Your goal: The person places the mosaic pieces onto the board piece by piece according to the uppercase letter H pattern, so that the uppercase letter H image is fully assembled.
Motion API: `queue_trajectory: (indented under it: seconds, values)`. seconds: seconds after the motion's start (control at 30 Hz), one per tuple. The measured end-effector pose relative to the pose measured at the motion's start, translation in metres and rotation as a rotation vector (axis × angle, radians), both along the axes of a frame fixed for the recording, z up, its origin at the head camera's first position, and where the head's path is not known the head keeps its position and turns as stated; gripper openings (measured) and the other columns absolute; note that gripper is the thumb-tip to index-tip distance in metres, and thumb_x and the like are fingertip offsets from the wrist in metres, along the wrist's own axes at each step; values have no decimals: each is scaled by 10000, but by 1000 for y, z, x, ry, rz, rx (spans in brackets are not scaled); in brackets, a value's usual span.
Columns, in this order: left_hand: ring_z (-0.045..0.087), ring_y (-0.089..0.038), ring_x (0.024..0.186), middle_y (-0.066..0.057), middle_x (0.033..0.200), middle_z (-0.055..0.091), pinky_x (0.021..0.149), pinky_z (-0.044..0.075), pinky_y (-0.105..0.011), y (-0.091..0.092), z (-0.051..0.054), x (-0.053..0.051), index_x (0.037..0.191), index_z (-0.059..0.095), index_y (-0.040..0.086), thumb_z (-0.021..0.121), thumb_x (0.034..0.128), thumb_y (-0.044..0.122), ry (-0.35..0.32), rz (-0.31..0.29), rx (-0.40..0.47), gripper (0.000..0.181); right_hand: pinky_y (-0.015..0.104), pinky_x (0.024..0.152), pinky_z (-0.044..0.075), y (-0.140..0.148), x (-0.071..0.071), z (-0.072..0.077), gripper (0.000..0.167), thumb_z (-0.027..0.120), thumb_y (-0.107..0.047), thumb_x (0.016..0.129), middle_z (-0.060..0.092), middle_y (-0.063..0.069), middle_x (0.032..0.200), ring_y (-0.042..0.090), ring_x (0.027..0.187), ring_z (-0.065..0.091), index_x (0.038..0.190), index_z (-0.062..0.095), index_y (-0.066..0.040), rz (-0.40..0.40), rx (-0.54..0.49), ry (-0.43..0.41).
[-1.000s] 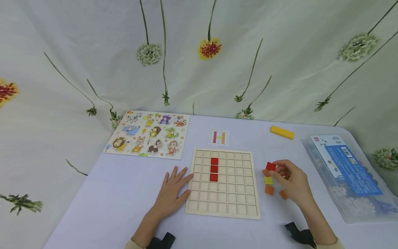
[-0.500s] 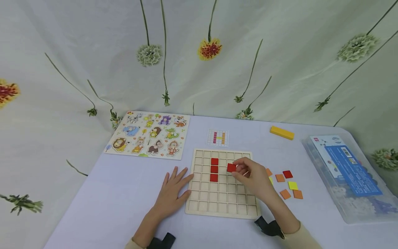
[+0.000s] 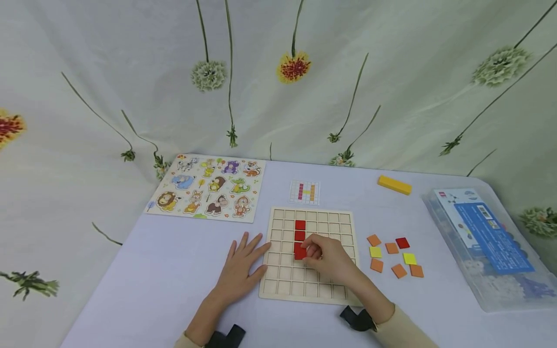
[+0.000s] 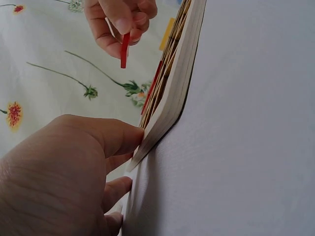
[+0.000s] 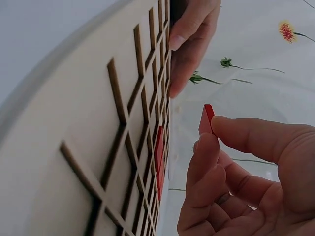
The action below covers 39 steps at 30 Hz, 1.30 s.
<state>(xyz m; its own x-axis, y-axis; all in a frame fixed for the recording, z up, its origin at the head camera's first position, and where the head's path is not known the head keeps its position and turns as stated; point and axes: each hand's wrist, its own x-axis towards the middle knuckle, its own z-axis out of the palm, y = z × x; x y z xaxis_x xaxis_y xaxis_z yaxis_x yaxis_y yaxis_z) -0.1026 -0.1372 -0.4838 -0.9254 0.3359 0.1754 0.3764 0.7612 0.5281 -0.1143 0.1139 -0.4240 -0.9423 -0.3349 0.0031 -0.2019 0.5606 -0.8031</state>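
Over the wooden grid board (image 3: 283,287), my right hand (image 3: 330,258) pinches a red tile (image 3: 299,252) between thumb and fingertips. In the right wrist view that tile (image 5: 206,119) is held clear of the board's surface, and the left wrist view shows the same tile (image 4: 125,51) edge-on. Red tiles (image 3: 300,225) lie in one column of the board, just behind the held one, which partly covers the lowest. Spread fingers of my left hand (image 3: 239,268) rest at the board's left edge; its thumb touches that edge in the left wrist view.
Loose orange, yellow and red tiles (image 3: 391,248) lie right of the board. Behind it is a small pattern card (image 3: 296,198). An animal puzzle (image 3: 209,188) stands back left, a yellow block (image 3: 394,185) back right, and a clear plastic box (image 3: 496,285) at the far right.
My right hand has picked up a red tile from the loose ones and carried it left over the board, to the column of red tiles. My left hand has stayed in place.
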Motion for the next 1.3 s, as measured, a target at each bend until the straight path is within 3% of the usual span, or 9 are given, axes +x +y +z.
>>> queue_trajectory:
  seconds: [0.23, 0.6, 1.0, 1.17, 1.3]
  values:
    - [197, -397, 1490, -111, 1530, 429, 1171, 98, -631, 1, 2, -1, 1372, 578, 161, 636, 886, 269, 9, 4, -8, 501, 190, 573, 450, -2, -4, -8, 180, 735, -23, 803, 555, -44, 724, 75, 621, 514, 952, 650, -77, 11, 43, -22]
    - [195, -397, 1491, -110, 1530, 430, 1170, 103, -635, 0, 3, -1, 1373, 576, 163, 633, 887, 272, 4, 5, -16, 502, 204, 598, 446, -6, -6, -15, 178, 740, -32, 803, 547, -47, 728, 103, 671, 516, 944, 638, -66, 64, 116, -27]
    - [199, -402, 1488, -115, 1527, 432, 1169, 103, -639, 1, 1, 1, 1369, 580, 159, 632, 885, 274, 6, 9, -7, 500, 191, 597, 450, 4, 1, -7, 226, 753, -19, 779, 560, -53, 742, 92, 666, 522, 976, 653, -64, 38, 103, -16]
    - [199, -403, 1488, -114, 1528, 431, 1167, 105, -643, 1, -1, 1, 1372, 578, 160, 631, 886, 278, 6, 8, -9, 503, 191, 610, 464, 31, 5, 5, 257, 748, -28, 805, 585, -34, 796, 71, 719, 530, 1047, 664, -52, 5, 37, 64]
    - [191, -397, 1491, -108, 1534, 423, 1169, 97, -640, 0, -1, -1, 1378, 572, 165, 627, 888, 282, 5, 6, -5, 507, 202, 618, 477, 64, 9, 16, 313, 750, -13, 813, 621, 5, 851, 46, 730, 540, 1111, 654, -39, -82, 13, 197]
